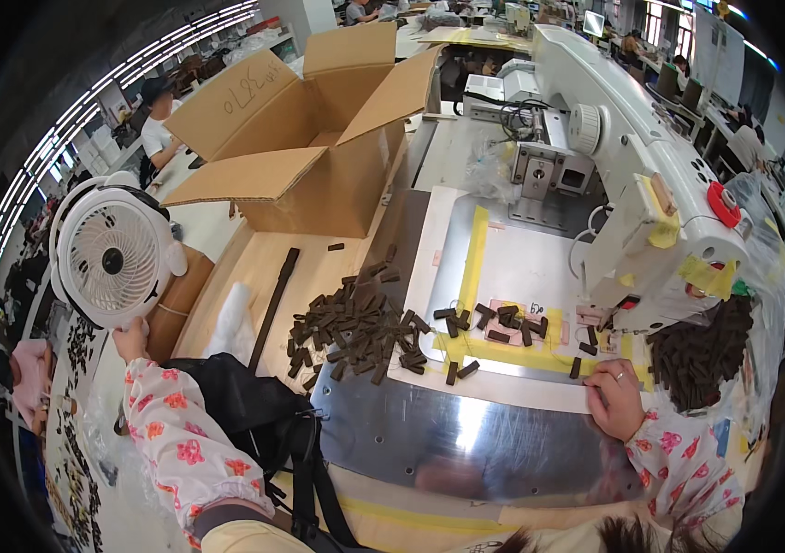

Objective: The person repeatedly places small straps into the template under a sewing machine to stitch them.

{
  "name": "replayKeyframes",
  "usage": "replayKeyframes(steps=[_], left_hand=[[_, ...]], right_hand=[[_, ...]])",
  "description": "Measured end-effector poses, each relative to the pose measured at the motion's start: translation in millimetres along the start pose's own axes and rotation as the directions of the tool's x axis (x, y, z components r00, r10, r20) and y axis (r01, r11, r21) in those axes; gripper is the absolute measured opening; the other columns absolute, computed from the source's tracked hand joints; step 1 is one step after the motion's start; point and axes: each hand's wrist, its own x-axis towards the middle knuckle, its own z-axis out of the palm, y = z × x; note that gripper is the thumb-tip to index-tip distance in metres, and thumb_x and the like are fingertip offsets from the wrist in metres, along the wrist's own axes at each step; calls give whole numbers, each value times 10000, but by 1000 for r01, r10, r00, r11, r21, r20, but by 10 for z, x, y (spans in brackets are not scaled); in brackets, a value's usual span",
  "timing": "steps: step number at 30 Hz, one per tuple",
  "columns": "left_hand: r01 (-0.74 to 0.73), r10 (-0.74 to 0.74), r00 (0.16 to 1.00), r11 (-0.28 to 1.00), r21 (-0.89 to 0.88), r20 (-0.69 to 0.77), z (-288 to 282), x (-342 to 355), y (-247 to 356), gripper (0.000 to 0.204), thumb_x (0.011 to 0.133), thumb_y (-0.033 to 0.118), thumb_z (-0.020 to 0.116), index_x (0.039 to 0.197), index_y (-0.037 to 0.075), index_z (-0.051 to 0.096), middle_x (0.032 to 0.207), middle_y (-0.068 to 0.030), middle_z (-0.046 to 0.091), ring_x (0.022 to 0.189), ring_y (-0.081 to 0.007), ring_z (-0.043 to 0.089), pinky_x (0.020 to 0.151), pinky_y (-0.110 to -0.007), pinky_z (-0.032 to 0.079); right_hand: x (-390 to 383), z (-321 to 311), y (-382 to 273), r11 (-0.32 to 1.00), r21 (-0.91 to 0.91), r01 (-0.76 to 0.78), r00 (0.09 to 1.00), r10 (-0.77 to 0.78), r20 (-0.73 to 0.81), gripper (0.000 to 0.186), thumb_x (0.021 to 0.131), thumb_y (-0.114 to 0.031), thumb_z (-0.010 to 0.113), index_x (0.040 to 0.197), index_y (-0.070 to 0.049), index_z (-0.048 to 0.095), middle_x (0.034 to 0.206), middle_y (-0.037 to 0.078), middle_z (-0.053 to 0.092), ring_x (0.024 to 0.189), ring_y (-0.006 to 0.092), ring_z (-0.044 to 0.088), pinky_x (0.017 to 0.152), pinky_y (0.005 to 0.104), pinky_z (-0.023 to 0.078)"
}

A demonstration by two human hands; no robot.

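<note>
My left hand point(132, 339) is at the lower rim of a white desk fan point(114, 260), its fingers closed on the edge. My right hand point(615, 398) rests on the front edge of the white work plate point(540, 394), fingers loosely bent and thumb apart, with nothing visible in it. Just left of its fingertips lies one small dark brown block-like piece point(575, 368). More such pieces point(508, 318) are scattered on the plate beneath the white sewing machine point(650, 194). A large heap of them point(346, 323) spreads over the table to the left.
An open cardboard box point(318, 184) stands behind the heap. A dark strip point(274, 304) and a white roll point(231, 318) lie near a black bag point(236, 396). Another heap of dark pieces point(701, 355) sits in clear plastic at right. Other people work farther off.
</note>
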Motion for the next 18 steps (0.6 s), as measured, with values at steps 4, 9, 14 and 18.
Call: replayKeyframes(steps=[4,9,14,18], left_hand=[[-43,43,999,999,31,23,206,-55,23,744,653,252,756,1219,-109,436,1047,-182,589,818,-239,616,608,-334,509],[-74,74,997,997,10,-3,303,83,-133,747,664,273,750,1231,-104,441,1045,-178,595,755,-230,622,508,-309,491],[-322,304,940,940,116,154,128,260,-196,694,706,314,696,1203,-108,458,1068,-243,601,812,-328,646,717,-411,515],[-122,118,992,928,353,34,126,48,379,695,739,336,659,1248,-80,433,1150,-255,553,990,-380,564,843,-414,458]], right_hand=[[1,-1,-13,1000,-1,-11,1000,11,-1,174,662,10,647,813,-41,578,840,107,562,765,315,539,712,400,433],[8,-37,-40,1000,-16,-15,1000,14,-16,161,664,1,649,802,-45,580,836,104,561,768,314,543,724,402,437],[3,-45,21,1000,21,-3,1000,3,-4,154,673,-14,648,805,-52,579,862,99,558,779,304,546,748,396,435],[-27,-32,9,1000,13,11,1000,-11,7,177,681,-27,648,839,-58,574,885,93,540,789,291,545,771,388,425]])
